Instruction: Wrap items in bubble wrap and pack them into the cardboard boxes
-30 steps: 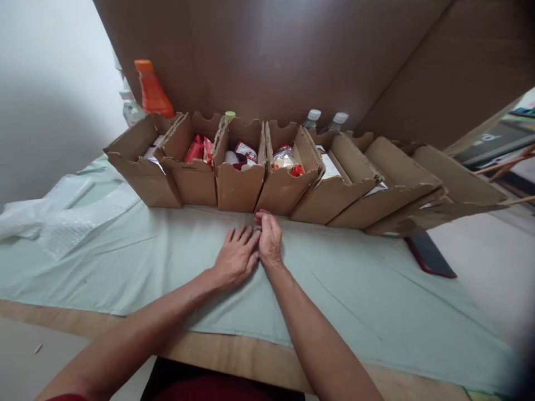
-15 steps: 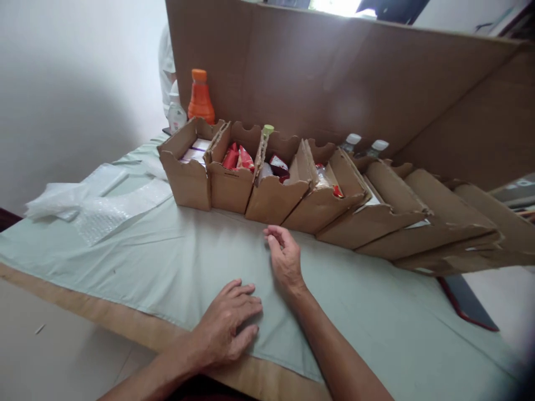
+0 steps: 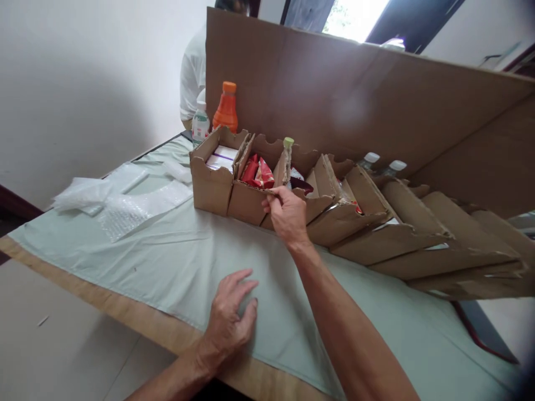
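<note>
My right hand (image 3: 288,216) reaches to the row of cardboard bins, its thumb and fingers closed at the front rim of the second bin from the left (image 3: 249,204). Inside that bin lie red snack packets (image 3: 258,171). My left hand (image 3: 231,307) holds nothing and rests low over the green cloth (image 3: 175,278), fingers apart. White boxes with purple stripes (image 3: 221,157) fill the leftmost bin (image 3: 211,188). A dark red packet (image 3: 301,182) shows in the third bin, partly hidden behind my right hand.
An orange bottle (image 3: 225,108) and a clear bottle (image 3: 200,122) stand behind the left bins. Bubble wrap (image 3: 134,209) lies on the left. A tall cardboard panel (image 3: 334,94) rises behind the row; a person in a white shirt (image 3: 193,69) is beyond it.
My right hand has moved up from the cloth to the second bin's front rim. The left hand's fingers have lifted and spread slightly. The view has shifted, showing more of the person behind.
</note>
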Demonstrator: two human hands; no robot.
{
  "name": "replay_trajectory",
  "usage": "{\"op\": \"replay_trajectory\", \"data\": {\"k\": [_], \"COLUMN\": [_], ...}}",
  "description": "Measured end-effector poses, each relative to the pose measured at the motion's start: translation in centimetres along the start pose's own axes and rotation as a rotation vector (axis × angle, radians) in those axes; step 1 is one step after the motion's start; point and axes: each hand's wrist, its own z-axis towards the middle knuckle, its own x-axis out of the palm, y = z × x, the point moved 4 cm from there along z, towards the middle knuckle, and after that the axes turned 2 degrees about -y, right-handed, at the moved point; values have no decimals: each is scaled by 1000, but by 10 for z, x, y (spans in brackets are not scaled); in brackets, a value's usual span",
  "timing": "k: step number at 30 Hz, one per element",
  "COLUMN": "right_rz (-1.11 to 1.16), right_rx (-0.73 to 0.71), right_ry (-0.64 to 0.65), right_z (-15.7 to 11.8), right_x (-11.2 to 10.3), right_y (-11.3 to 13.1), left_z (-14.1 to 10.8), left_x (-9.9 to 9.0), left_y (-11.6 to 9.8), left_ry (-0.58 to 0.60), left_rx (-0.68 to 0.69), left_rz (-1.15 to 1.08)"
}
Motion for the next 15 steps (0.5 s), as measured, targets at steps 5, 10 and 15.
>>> {"op": "replay_trajectory", "data": {"k": [5, 10, 15], "right_rz": [60, 26, -130], "right_rx": [-99, -132, 1], "right_ry": [93, 195, -36], "right_z": [-74, -151, -197], "right_x": [-25, -101, -199], "right_y": [33, 44, 8], "left_z": [1, 0, -8], "left_x": [-26, -48, -45], "left_y": [21, 23, 0], "left_ry": [-362, -616, -545], "left_rx": [-446, -499, -392], "left_rz": [-241, -350, -429]}}
